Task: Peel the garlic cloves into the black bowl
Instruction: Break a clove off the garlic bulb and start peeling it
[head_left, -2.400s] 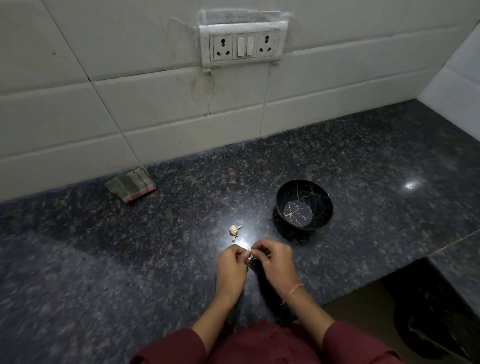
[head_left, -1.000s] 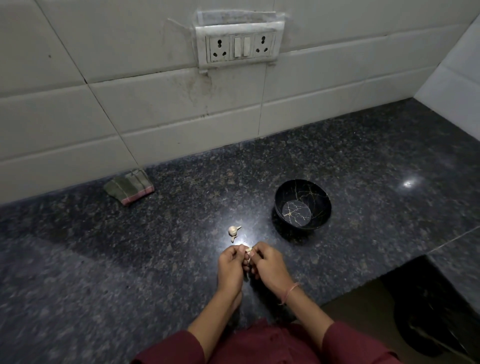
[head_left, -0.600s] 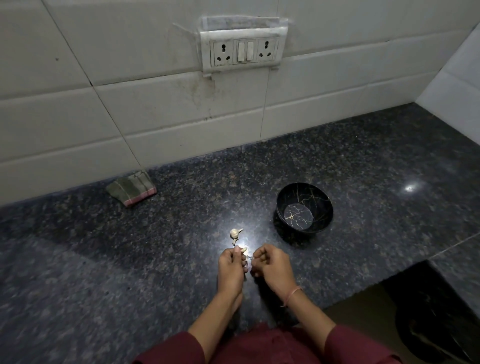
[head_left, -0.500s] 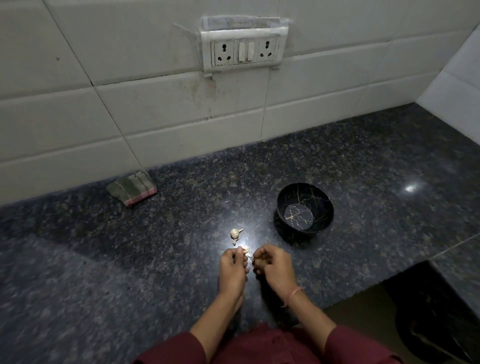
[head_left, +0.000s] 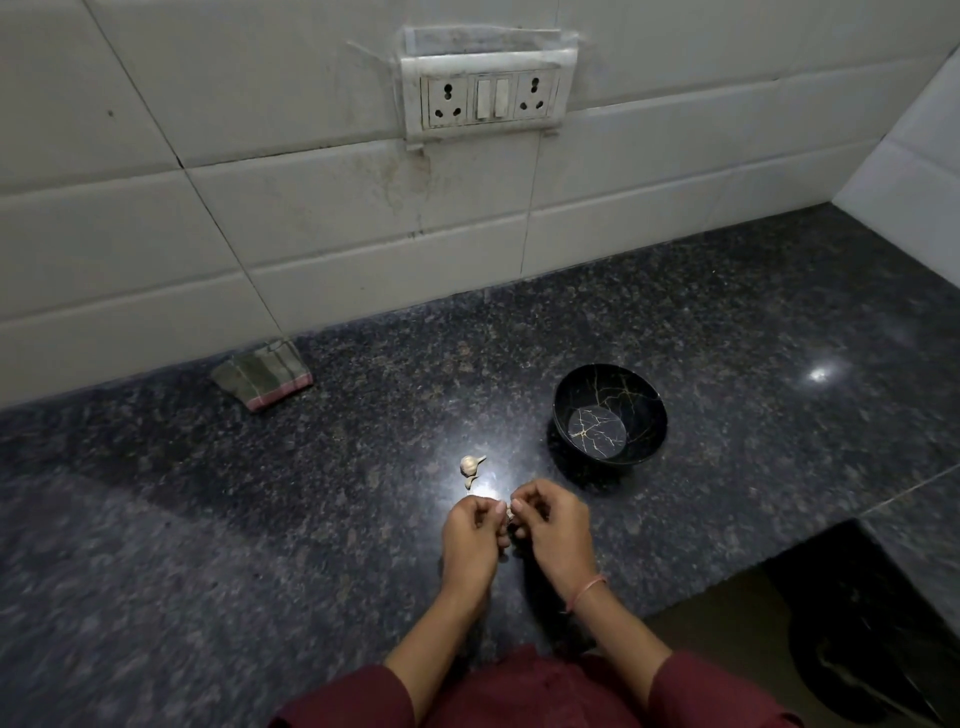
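Observation:
My left hand (head_left: 474, 535) and my right hand (head_left: 551, 527) meet over the dark granite counter, fingers curled, pinching a small garlic clove (head_left: 510, 514) between them; most of the clove is hidden by the fingertips. A garlic piece (head_left: 470, 464) with a short stalk lies on the counter just beyond my left hand, with a small scrap of peel (head_left: 469, 483) beside it. The black bowl (head_left: 571, 400) with gold crack lines stands to the right of the garlic and beyond my right hand; nothing shows inside it.
A folded striped cloth (head_left: 262, 375) lies against the tiled wall at the back left. A socket panel (head_left: 485, 96) sits on the wall above. The counter edge (head_left: 727, 584) drops off at the lower right, where a dark object stands below.
My two hands, slightly apart half a second ago, have closed together again on the clove. The bowl and the garlic piece on the counter have not moved.

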